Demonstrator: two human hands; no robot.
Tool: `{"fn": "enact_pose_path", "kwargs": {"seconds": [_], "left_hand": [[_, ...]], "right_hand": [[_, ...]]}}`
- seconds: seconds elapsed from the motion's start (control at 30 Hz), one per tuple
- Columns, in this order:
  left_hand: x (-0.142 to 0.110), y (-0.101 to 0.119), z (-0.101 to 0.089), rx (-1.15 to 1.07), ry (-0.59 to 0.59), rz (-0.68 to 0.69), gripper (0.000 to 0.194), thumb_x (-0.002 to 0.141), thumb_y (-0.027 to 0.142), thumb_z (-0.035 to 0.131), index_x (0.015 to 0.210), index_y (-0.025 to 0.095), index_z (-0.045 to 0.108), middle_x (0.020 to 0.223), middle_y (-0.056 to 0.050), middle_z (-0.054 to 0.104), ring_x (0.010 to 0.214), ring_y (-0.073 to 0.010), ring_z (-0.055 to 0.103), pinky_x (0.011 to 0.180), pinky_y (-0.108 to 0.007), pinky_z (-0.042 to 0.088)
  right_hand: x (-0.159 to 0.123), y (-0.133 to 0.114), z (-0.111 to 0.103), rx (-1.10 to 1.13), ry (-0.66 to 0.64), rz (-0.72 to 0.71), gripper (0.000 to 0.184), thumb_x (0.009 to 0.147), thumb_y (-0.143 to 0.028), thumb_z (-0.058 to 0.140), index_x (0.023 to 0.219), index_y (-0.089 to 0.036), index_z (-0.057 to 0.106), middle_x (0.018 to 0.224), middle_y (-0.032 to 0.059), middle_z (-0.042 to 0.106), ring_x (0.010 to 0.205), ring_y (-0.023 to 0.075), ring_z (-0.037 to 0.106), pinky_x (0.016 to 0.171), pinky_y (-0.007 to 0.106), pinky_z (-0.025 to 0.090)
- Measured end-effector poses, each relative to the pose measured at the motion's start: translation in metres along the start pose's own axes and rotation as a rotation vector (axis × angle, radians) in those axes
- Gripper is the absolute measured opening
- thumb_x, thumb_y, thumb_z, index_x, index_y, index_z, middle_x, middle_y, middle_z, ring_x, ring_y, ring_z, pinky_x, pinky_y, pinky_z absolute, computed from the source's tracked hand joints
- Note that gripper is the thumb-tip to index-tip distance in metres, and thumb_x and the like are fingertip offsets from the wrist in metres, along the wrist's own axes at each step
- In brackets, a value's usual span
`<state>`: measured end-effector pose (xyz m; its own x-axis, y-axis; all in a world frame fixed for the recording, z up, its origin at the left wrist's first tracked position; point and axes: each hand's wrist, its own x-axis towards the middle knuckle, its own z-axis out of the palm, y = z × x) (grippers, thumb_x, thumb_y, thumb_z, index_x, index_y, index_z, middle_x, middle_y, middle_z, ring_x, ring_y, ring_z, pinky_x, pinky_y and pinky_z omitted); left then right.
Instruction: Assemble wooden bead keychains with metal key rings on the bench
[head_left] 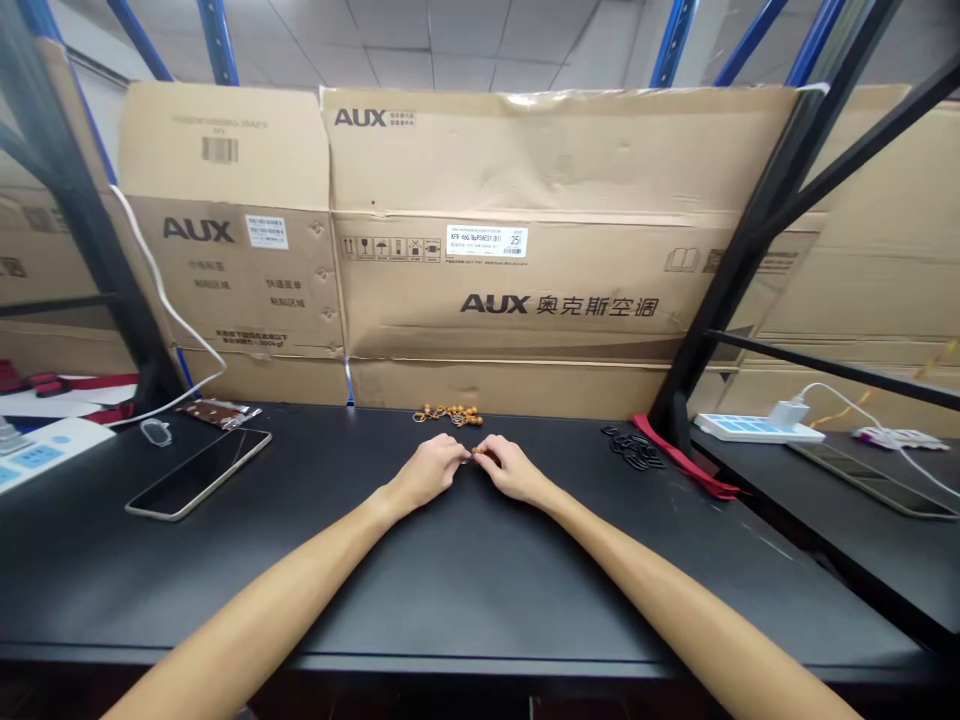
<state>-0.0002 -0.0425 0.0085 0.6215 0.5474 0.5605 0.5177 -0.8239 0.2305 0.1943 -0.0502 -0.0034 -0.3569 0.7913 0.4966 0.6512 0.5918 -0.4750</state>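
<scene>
My left hand [431, 470] and my right hand [508, 466] meet fingertip to fingertip over the middle of the black table [465, 580]. Both are closed in a pinch on a small brown bead piece [475, 452] held between them; its shape is too small to make out. Just beyond the hands, near the cardboard wall, lies a small pile of brown beads [450, 414]. A cluster of black rings [634, 445] rests to the right of my right hand.
A phone [199, 472] lies face up at the left, with a small packet [217, 412] behind it. A red strap [686, 458] runs by the black frame post. Cardboard AUX boxes [525, 280] wall off the back. A white power strip [754, 428] sits on the right table.
</scene>
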Motion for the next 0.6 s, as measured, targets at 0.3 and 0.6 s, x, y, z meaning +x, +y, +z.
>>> {"fn": "enact_pose_path", "kwargs": {"seconds": [0.3,0.6], "left_hand": [[-0.0007,-0.0008,0.0056,-0.083,-0.006,-0.050,0.015,0.090,0.021,0.048,0.094,0.020,0.062,0.088,-0.004,0.063,0.081,-0.0164,0.060,0.080,-0.029,0.047],[-0.0003,0.0019,0.0039,-0.110,-0.012,-0.056,0.012,0.090,0.020,0.048,0.093,0.020,0.060,0.087,-0.003,0.063,0.081,-0.0166,0.060,0.078,-0.028,0.047]], "right_hand": [[0.0039,-0.0046,-0.0048,0.168,-0.036,0.086,0.029,0.089,-0.037,0.043,0.070,-0.018,0.054,0.068,0.0000,0.057,0.063,0.0131,0.049,0.062,0.025,0.039],[0.0040,-0.0024,-0.0036,0.326,-0.024,0.110,0.025,0.087,-0.037,0.044,0.073,-0.019,0.052,0.070,-0.0001,0.058,0.066,0.0137,0.052,0.065,0.026,0.042]]}}
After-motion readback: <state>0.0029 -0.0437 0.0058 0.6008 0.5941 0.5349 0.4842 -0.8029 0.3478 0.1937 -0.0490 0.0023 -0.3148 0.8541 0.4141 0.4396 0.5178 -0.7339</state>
